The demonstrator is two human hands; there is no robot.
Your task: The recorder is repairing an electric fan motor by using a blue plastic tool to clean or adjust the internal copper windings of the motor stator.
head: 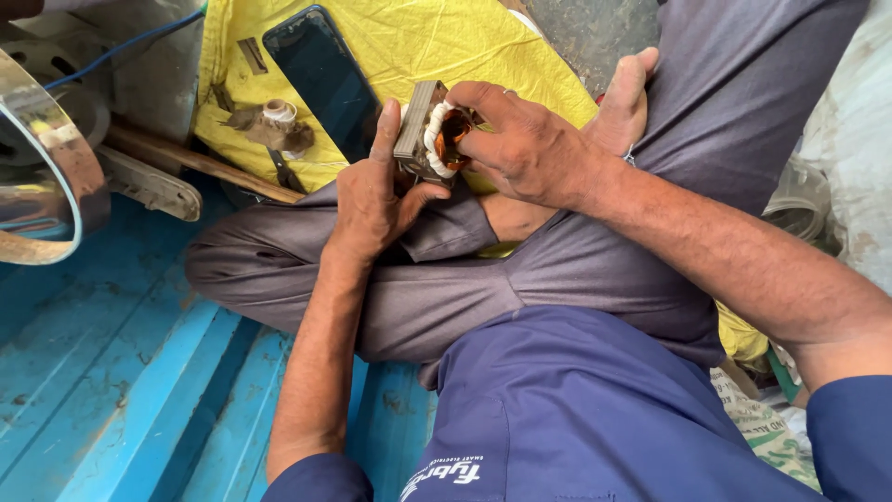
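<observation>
I sit cross-legged in grey trousers (557, 279) and hold a small motor stator (426, 132) over my lap. It has a grey laminated metal block, white-wrapped coils and copper winding. My left hand (372, 200) grips it from below and the left side, forefinger up along the block. My right hand (525, 139) wraps over its right side, fingers curled on the coils. My bare foot (624, 98) lies just behind the right hand.
A yellow cloth (446, 46) at the back carries a dark phone (321, 74), a small spool-like part (277, 119) and a thin tool. A shiny metal ring (46, 177) and a wooden stick (186, 160) lie left on the blue floor (121, 372).
</observation>
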